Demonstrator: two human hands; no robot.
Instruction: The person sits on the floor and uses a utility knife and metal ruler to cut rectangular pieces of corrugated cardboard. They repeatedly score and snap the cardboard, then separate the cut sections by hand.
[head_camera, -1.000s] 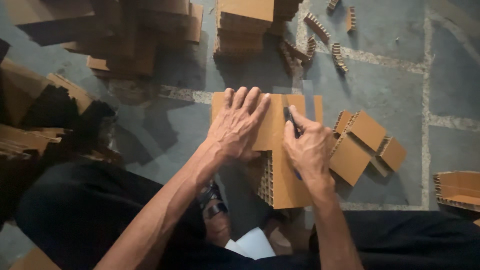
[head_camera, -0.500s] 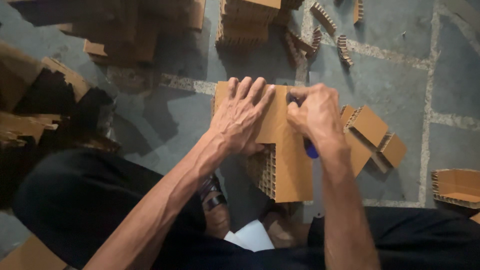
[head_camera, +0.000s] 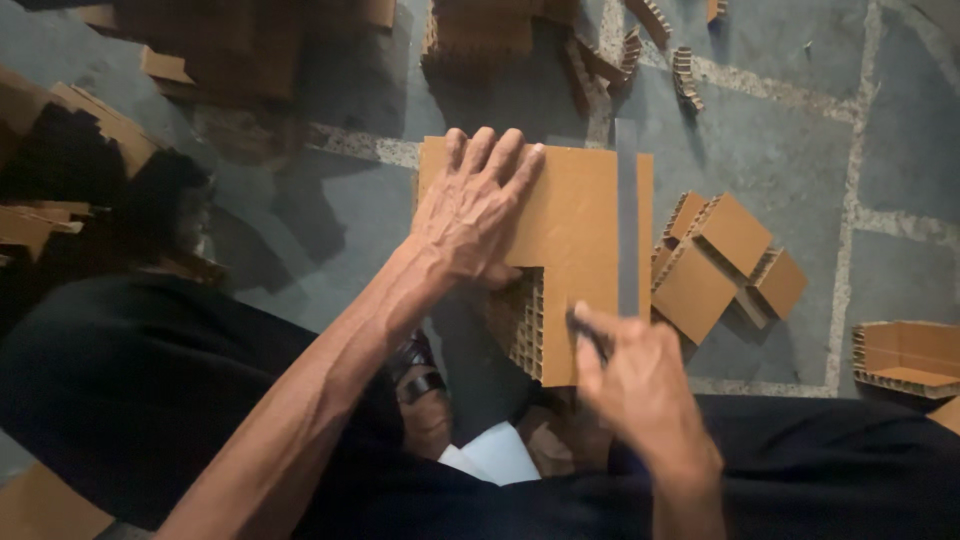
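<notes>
A dark cutting tool (head_camera: 590, 338) is gripped in the closed fingers of the right hand (head_camera: 640, 385), at the near edge of a thick honeycomb cardboard slab (head_camera: 580, 225) laid on the stone floor (head_camera: 790, 140). The slab is pressed flat by the left hand (head_camera: 475, 215), fingers spread open. A grey straightedge (head_camera: 627, 215) is laid along the slab's right side. Cut cardboard blocks (head_camera: 725, 260) are scattered just beyond, to the right.
</notes>
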